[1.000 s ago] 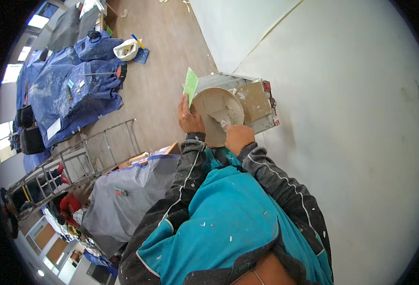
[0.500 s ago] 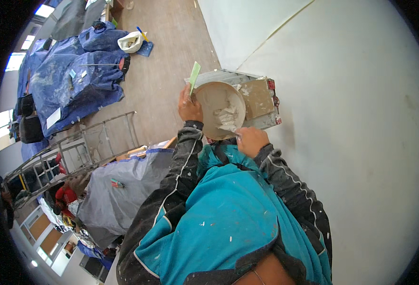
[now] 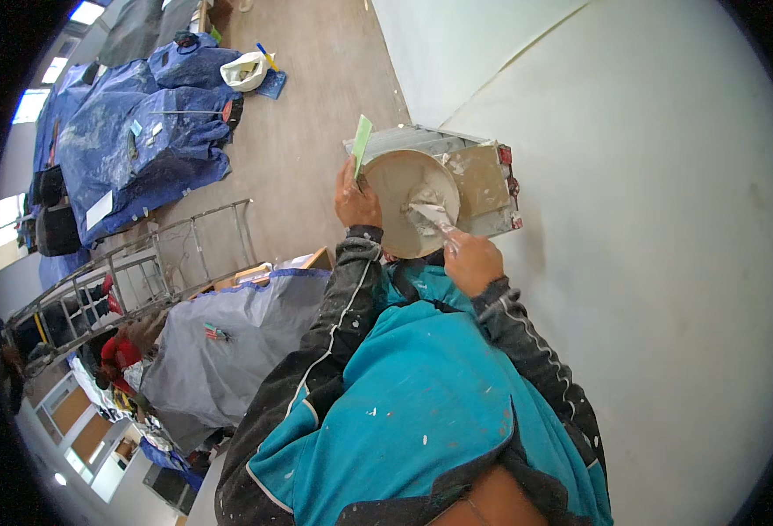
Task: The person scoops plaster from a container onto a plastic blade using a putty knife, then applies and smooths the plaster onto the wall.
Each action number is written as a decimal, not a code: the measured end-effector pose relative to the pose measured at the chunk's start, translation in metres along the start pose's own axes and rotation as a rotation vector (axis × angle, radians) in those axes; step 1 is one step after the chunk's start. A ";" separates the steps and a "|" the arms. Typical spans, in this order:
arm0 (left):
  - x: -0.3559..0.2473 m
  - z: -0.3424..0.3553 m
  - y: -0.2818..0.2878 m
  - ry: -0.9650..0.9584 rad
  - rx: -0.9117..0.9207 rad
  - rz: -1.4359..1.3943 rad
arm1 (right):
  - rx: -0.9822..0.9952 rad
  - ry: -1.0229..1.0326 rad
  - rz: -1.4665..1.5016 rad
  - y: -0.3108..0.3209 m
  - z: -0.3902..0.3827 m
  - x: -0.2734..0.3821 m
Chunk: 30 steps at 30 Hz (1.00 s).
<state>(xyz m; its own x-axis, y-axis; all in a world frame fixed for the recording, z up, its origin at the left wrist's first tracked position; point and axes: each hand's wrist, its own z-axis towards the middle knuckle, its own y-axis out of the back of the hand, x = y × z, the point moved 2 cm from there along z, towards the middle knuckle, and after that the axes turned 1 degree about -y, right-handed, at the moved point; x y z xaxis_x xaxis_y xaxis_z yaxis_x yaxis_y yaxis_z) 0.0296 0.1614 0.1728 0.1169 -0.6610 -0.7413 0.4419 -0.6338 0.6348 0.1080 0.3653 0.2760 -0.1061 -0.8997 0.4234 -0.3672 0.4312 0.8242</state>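
Observation:
In front of me a round cream tub (image 3: 392, 230) stands on top of a ladder, with whitish filler (image 3: 440, 186) inside it. My right hand (image 3: 474, 263) grips a putty knife (image 3: 432, 213), whose coated blade dips into the filler. At the tub's left rim, my left hand (image 3: 356, 200) is closed around a flat light green spreader (image 3: 362, 140) that points up and away. Whether the left fingers also hold the rim is hard to see.
The metal ladder top (image 3: 411, 138) carries a filler-smeared brown board (image 3: 478, 181), close to the white wall (image 3: 649, 263) on my right. Leftward are a blue sheet (image 3: 110, 131), a metal ladder frame (image 3: 198, 245), a grey cover (image 3: 237, 337) and a white sack (image 3: 244, 72).
My right hand has shifted slightly right and down, and the putty knife's blade now shows more clearly in the filler. The left hand keeps its hold on the green spreader.

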 end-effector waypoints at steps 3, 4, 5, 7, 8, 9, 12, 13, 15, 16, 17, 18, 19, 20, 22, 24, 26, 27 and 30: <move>-0.009 0.003 0.004 0.023 -0.008 0.011 | 0.025 0.019 -0.168 -0.033 0.005 -0.019; -0.007 0.004 0.004 0.020 -0.015 0.006 | 0.035 0.038 -0.133 -0.020 0.003 -0.008; -0.005 0.004 0.003 0.027 -0.030 -0.003 | 0.046 0.057 -0.098 -0.006 0.003 0.003; -0.007 0.002 0.002 0.027 -0.028 -0.017 | -0.011 0.028 -0.050 0.011 0.007 0.014; -0.008 0.002 0.000 0.030 -0.042 -0.005 | -0.001 0.011 -0.126 -0.006 0.014 0.002; -0.007 0.000 0.001 0.036 -0.055 0.013 | 0.015 -0.004 -0.200 -0.012 0.015 0.001; -0.001 0.000 -0.001 0.081 -0.057 0.015 | 0.029 0.097 -0.125 -0.017 0.004 0.003; -0.002 -0.001 0.000 0.088 -0.052 0.021 | 0.039 0.095 -0.123 -0.008 0.003 0.011; -0.005 0.000 0.002 0.053 -0.064 0.000 | 0.018 0.024 -0.107 0.018 0.013 0.027; -0.005 -0.002 0.002 0.056 -0.059 0.004 | 0.013 -0.040 -0.067 0.023 0.016 0.032; -0.005 -0.005 0.002 0.049 -0.061 0.000 | 0.018 -0.043 -0.066 0.009 0.014 0.025; -0.009 -0.002 0.000 0.032 -0.066 -0.014 | 0.047 -0.010 -0.127 -0.010 0.011 0.013; -0.009 0.002 -0.001 0.026 -0.080 -0.020 | 0.073 0.038 -0.193 -0.012 0.013 0.014; -0.006 0.002 0.000 0.052 -0.061 -0.023 | 0.080 0.087 -0.132 -0.007 0.008 0.012; -0.003 -0.001 0.001 0.083 -0.040 -0.028 | 0.054 0.076 -0.135 0.015 0.002 0.021; -0.002 -0.002 0.002 0.060 -0.054 -0.035 | 0.062 0.085 -0.125 0.020 -0.005 0.018; -0.003 -0.002 0.002 0.053 -0.062 -0.029 | 0.096 0.096 -0.128 0.017 -0.013 0.014; -0.005 -0.003 0.002 0.047 -0.066 -0.027 | 0.131 0.101 -0.133 0.014 -0.016 0.013; -0.003 -0.002 0.002 0.073 -0.042 -0.022 | 0.167 0.115 -0.114 -0.001 -0.012 0.007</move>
<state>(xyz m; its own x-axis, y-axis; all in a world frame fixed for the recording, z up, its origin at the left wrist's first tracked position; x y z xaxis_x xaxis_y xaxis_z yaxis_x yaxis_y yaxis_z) 0.0324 0.1633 0.1763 0.1707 -0.6147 -0.7701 0.4817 -0.6297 0.6094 0.1188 0.3590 0.2825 0.0474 -0.9240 0.3795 -0.5197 0.3017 0.7993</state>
